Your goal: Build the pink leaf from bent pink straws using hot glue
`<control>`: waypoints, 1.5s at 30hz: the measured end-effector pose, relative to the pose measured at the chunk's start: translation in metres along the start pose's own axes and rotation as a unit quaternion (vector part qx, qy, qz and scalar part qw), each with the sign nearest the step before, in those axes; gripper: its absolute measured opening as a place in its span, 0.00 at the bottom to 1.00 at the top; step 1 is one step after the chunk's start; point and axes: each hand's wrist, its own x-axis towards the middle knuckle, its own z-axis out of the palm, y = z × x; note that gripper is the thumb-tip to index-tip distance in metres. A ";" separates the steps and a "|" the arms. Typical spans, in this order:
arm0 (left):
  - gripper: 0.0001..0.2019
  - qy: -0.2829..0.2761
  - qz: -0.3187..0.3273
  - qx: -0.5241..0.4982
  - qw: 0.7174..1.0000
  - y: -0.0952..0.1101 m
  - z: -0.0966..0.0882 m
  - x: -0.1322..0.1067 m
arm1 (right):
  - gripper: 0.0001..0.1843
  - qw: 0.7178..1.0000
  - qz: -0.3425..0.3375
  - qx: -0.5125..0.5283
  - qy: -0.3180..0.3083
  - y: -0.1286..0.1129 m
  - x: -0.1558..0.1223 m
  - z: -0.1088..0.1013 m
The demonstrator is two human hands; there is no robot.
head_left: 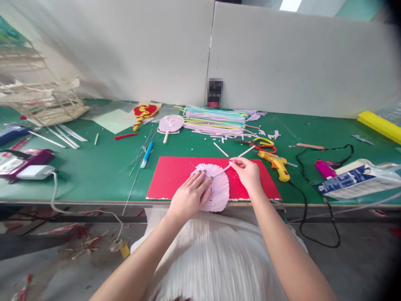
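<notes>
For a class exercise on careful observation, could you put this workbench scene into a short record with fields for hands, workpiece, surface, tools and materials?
Left hand: laid over the workpiece, fingers extended
Right hand: pinching a pale lilac strip
Workpiece: ribbed lilac disc, partly covered by the left hand
Surface: red board on a green tabletop
Tools: yellow glue gun, scissors
Materials: bundled pastel strips behind the board

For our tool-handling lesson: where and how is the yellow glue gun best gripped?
Probably round the glue gun's handle, from the near right: it slants towards the near edge of the green table, while the front end points away to the left.
</notes>
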 end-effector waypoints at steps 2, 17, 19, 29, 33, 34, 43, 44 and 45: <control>0.17 0.003 0.000 0.001 1.000 0.000 0.000 0.000 | 0.15 1.000 0.001 -0.001 0.002 0.000 0.000 0.000; 0.16 -0.002 -0.011 -0.013 1.000 0.001 0.001 0.000 | 0.12 1.000 -0.016 -0.026 0.004 -0.005 -0.001 0.000; 0.16 -0.002 -0.011 -0.018 1.000 0.001 0.000 0.000 | 0.12 0.997 -0.046 -0.056 0.009 -0.007 -0.002 0.000; 0.20 -0.016 -0.036 -0.032 0.999 0.001 -0.002 -0.001 | 0.13 0.978 -0.180 -0.100 0.036 -0.014 -0.051 -0.004; 0.22 -0.011 -0.084 -0.053 0.995 0.003 -0.003 -0.001 | 0.13 0.975 -0.196 -0.101 0.032 -0.014 -0.055 -0.005; 0.22 -0.014 -0.086 -0.059 0.994 0.004 -0.003 0.000 | 0.13 0.972 -0.207 -0.108 0.026 -0.015 -0.055 -0.005; 0.12 0.030 -0.190 -0.217 0.957 -0.004 -0.021 0.010 | 0.14 0.967 -0.222 -0.129 0.004 -0.013 -0.057 -0.004; 0.10 0.038 -0.197 -0.229 0.952 -0.005 -0.025 0.014 | 0.14 0.968 -0.218 -0.124 0.007 -0.016 -0.057 -0.004; 0.10 0.041 -0.195 -0.235 0.951 -0.005 -0.028 0.019 | 0.15 0.970 -0.213 -0.116 0.009 -0.019 -0.057 -0.005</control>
